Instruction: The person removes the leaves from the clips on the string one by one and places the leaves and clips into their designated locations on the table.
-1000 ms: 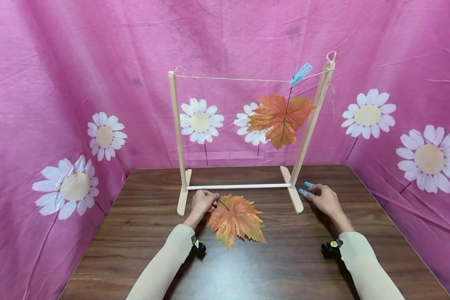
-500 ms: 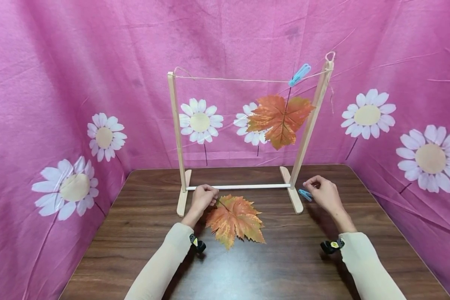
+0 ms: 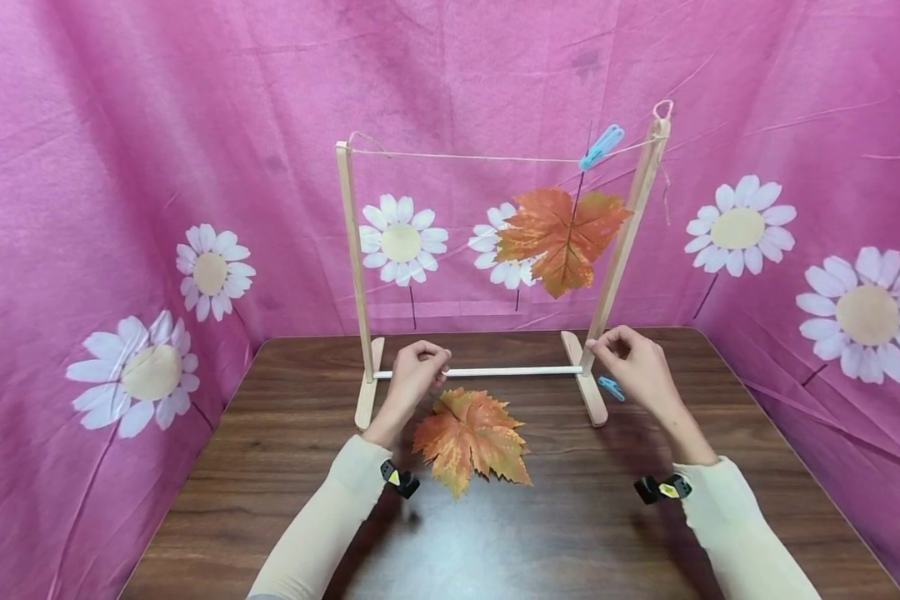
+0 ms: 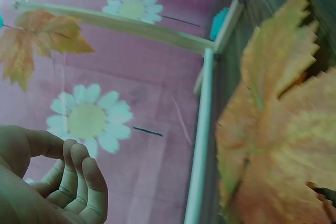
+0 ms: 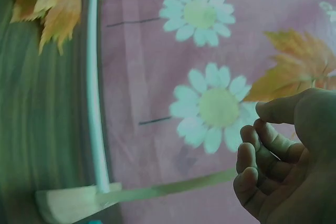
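On your far left, the pink curtain with its big white daisies drops behind the table. The stand's left post rises next, with one end of the string tied at its top. Your left hand is raised in front of the white rod, fingers loosely curled, thumb tip close to the fingertips and nothing between them. Just in front of it, the loose leaf lies on the table, between your two forearms. Further right, the hanging leaf dangles from the string, its stem caught in the upper peg, near the right post. Your right hand is raised by the lower part of that post, curled the same loose way and holding nothing; you can't tell whether its fingertips touch the wood. Below that hand, the loose peg lies on the table, just beside the stand's right foot. Pale sleeves cover both your forearms.
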`<state>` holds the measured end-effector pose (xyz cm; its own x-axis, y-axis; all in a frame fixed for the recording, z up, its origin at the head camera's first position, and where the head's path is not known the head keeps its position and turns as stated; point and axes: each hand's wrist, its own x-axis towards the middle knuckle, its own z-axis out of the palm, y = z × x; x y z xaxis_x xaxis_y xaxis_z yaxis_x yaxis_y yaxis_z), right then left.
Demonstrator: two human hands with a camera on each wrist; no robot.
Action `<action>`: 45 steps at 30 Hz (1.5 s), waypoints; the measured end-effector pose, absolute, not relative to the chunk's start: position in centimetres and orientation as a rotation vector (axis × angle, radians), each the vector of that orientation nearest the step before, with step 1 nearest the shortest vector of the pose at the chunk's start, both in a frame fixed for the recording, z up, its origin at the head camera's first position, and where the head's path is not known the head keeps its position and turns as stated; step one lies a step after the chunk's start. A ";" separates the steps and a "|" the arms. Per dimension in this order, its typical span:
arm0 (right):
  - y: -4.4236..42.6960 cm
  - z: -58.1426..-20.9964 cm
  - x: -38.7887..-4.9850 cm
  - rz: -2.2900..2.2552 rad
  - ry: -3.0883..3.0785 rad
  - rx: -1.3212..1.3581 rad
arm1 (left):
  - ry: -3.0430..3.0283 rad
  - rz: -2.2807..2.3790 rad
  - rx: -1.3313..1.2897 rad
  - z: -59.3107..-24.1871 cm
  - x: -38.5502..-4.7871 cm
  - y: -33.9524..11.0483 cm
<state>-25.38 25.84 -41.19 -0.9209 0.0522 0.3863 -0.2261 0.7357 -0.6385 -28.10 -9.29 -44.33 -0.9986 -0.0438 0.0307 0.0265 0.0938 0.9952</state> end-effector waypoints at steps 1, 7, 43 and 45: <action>25.6 -40.8 -25.3 1.019 -2.549 0.144 | -2.276 -2.081 0.005 -43.9 -28.1 -9.2; 24.4 -38.7 -24.8 1.016 -2.511 0.202 | -2.233 -2.100 -0.075 -41.6 -27.4 -8.7; 21.0 -26.0 -25.2 0.852 -2.319 0.511 | -2.146 -2.028 -0.540 -29.7 -26.8 -3.4; 21.1 -25.4 -25.4 0.847 -2.312 0.522 | -2.132 -2.040 -0.549 -29.1 -27.0 -3.0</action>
